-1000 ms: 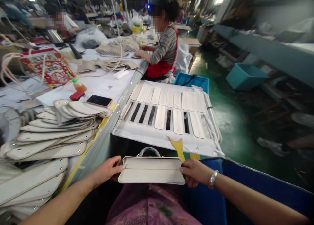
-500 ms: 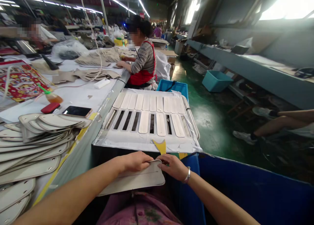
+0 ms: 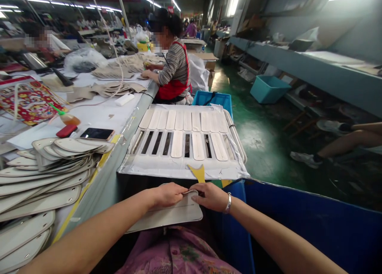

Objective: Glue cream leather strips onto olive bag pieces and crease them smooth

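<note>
A flat off-white panel (image 3: 179,213) with rounded corners and a dark line along it is held low in front of my body. My left hand (image 3: 169,195) grips its upper edge, fingers closed over it. At the upper right corner my right hand (image 3: 210,196) pinches the edge between thumb and fingers; a bracelet (image 3: 228,202) circles that wrist. Just beyond my hands stands a white-covered rack (image 3: 167,166). Pale strips (image 3: 179,120) lie in a row along its far side, and a few more lie over the dark slots nearer me.
At left, a pile of off-white panels (image 3: 44,202) with eyelets covers the table, near a phone (image 3: 97,134) and a bottle of amber liquid (image 3: 69,118). A blue bin (image 3: 298,222) stands at my right. A co-worker (image 3: 176,67) in a red apron sits ahead.
The view has shifted slightly, so the table and rack appear a little farther right. Both hands keep hold of the panel, my fingers moving only slightly at its upper edge.
</note>
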Motion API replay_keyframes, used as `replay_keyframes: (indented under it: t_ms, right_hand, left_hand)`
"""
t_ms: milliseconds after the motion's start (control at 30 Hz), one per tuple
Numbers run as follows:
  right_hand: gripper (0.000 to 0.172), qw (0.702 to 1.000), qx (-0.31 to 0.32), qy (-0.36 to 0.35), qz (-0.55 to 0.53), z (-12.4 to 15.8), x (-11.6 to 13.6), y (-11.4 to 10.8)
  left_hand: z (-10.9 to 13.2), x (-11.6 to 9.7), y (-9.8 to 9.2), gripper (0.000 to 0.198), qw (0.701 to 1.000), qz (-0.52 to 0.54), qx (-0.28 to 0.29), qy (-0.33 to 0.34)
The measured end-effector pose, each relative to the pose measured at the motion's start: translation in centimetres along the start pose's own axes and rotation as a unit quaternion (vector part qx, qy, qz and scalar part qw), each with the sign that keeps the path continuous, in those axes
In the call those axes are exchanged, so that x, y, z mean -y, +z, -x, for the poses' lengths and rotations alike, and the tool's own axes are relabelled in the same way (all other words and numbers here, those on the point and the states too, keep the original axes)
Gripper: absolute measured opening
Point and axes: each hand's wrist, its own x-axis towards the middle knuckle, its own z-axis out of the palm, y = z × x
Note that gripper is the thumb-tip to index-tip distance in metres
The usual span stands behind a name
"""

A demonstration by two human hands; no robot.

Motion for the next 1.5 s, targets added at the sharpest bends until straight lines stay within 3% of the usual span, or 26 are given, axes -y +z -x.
replay_keyframes:
  t_ms: [100,367,467,567,667,967,1067,1167,1233,1333,1500]
  right_hand:
    - [0.024,0.999,0.0,-0.016,0.036,-0.5,0.3,0.0]
    - [0.023,0.982,0.071,-0.051,0.166,-1.0,1.1,-0.5]
    - [0.022,0.976,0.09,-0.061,0.19,-0.9,1.9,-1.0]
    - [0.028,0.977,0.105,-0.03,0.183,-1.2,2.3,-1.4]
    - [0.032,0.978,0.12,0.01,0.168,-1.9,2.4,-1.7]
    - [0.011,0.966,0.203,0.064,0.148,-5.5,1.7,-2.2]
    - [0.014,0.964,0.221,0.081,0.125,-6.2,1.3,-2.5]
    - [0.022,0.964,0.235,0.089,0.084,-6.6,0.7,-2.6]
    - [0.027,0.964,0.247,0.086,0.049,-6.7,0.2,-2.4]
    - [0.035,0.96,0.265,0.082,-0.017,-6.7,-0.5,-1.7]
    - [0.041,0.955,0.267,0.082,-0.098,-7.1,-0.8,-0.1]
  left_hand:
    - [0.0,0.1,0.0,0.04,1.0,-0.006,0.001,-0.003]
    - [0.4,-0.5,0.8,0.037,0.999,-0.034,-0.008,0.023]
    - [0.8,-1.0,1.6,0.054,0.996,-0.076,-0.038,0.016]
    - [1.1,-1.4,2.1,0.073,0.993,-0.102,-0.056,-0.01]
    - [1.3,-1.5,2.3,0.074,0.991,-0.108,-0.072,-0.035]
    - [0.5,-2.2,3.1,0.072,0.976,-0.189,-0.092,-0.063]
    - [1.5,-1.3,1.8,0.062,0.979,-0.178,-0.074,-0.061]
    - [3.5,0.8,0.0,0.043,0.993,-0.113,-0.021,-0.004]
    - [4.7,2.3,-0.7,0.043,0.996,-0.09,-0.006,0.024]
    - [5.5,3.5,-0.3,0.046,0.995,-0.095,-0.02,0.018]
    - [5.1,3.6,1.7,0.049,0.991,-0.122,-0.054,0.021]
